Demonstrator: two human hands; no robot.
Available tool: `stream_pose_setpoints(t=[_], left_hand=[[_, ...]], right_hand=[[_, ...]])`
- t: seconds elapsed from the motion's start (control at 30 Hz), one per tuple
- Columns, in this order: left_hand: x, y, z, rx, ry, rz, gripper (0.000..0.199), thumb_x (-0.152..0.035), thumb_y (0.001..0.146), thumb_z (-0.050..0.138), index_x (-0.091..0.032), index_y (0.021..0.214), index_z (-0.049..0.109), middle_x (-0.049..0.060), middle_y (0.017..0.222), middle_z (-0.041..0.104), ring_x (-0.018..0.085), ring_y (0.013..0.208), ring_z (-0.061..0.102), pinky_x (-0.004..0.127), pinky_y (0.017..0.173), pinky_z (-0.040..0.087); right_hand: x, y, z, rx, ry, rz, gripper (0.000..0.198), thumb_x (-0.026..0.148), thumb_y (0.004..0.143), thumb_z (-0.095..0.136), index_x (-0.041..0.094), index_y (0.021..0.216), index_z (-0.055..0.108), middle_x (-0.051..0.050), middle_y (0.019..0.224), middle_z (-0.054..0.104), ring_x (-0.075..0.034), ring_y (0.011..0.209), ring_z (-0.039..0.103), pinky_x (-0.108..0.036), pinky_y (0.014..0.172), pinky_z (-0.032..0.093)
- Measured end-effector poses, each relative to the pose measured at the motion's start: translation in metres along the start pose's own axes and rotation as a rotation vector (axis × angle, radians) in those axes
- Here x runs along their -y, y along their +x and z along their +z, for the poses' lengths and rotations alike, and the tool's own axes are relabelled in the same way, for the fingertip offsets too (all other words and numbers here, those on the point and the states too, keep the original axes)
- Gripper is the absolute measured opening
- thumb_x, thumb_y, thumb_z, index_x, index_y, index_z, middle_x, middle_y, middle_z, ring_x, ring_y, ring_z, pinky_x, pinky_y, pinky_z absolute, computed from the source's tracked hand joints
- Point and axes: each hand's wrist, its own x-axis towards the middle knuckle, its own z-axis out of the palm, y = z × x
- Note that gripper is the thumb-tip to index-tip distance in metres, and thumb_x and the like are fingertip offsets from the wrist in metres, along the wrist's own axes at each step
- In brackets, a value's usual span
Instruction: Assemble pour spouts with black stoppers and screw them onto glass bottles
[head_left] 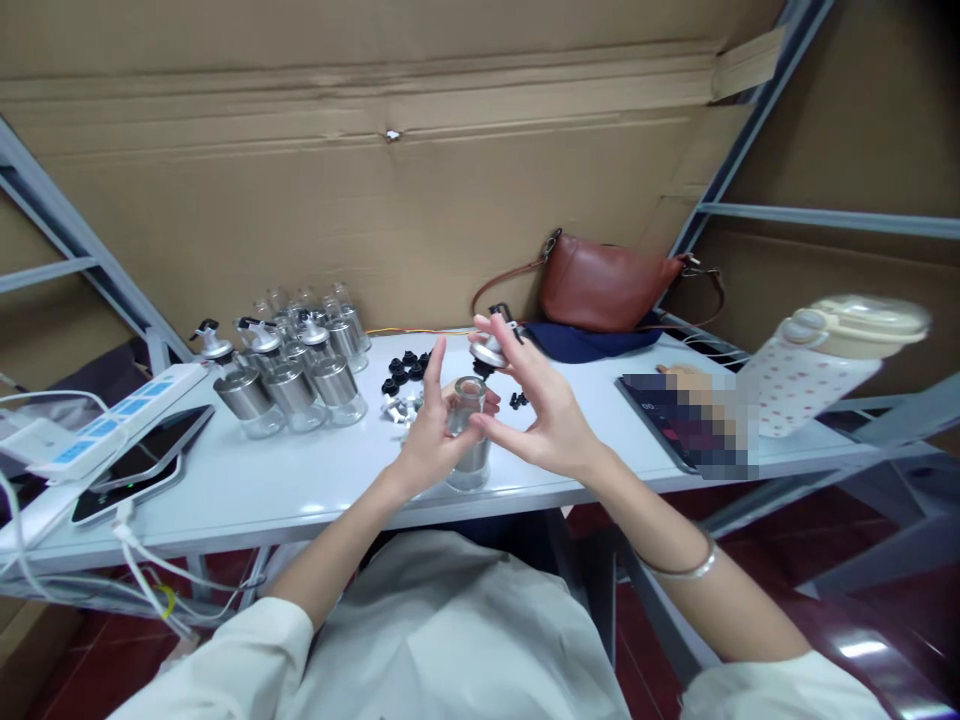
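Note:
A glass bottle with a steel sleeve stands upright near the table's front edge. Around its upper part my left hand is closed, the index finger raised. My right hand grips a silver pourer cap with a black spout just above the bottle's mouth; the cap looks tilted and apart from the rim. The right thumb reaches across close to the bottle's neck. Behind my left hand lie several black caps and some silver parts. Tiny black pieces lie behind my right hand.
At the left are several capped bottles, with uncapped ones behind. A power strip and phone-like devices lie farther left with cables. At the right are a phone, a dotted tumbler and a brown bag.

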Motion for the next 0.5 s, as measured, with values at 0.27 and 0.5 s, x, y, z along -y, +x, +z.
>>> stream_pose_setpoints(t=[0.27, 0.5], left_hand=[[-0.0002, -0.002, -0.0031, 0.029, 0.025, 0.003, 0.078, -0.024, 0.085, 0.061, -0.03, 0.144, 0.01, 0.008, 0.11, 0.062, 0.016, 0.09, 0.064, 0.035, 0.085, 0.05], [0.0026, -0.0022, -0.0045, 0.009, -0.006, -0.034, 0.055, -0.023, 0.085, 0.061, -0.025, 0.128, 0.026, 0.008, 0.108, 0.061, 0.016, 0.091, 0.064, 0.03, 0.079, 0.05]], right_hand=[[-0.002, -0.0027, 0.0031, 0.054, -0.094, 0.004, 0.049, 0.023, 0.087, 0.059, 0.024, 0.135, 0.045, -0.009, 0.126, 0.06, -0.025, 0.111, 0.059, -0.04, 0.09, 0.053], [-0.0014, -0.0006, 0.0015, 0.063, -0.082, 0.0, 0.036, 0.021, 0.087, 0.059, 0.021, 0.123, 0.054, -0.009, 0.115, 0.066, -0.022, 0.096, 0.065, -0.034, 0.076, 0.055]])
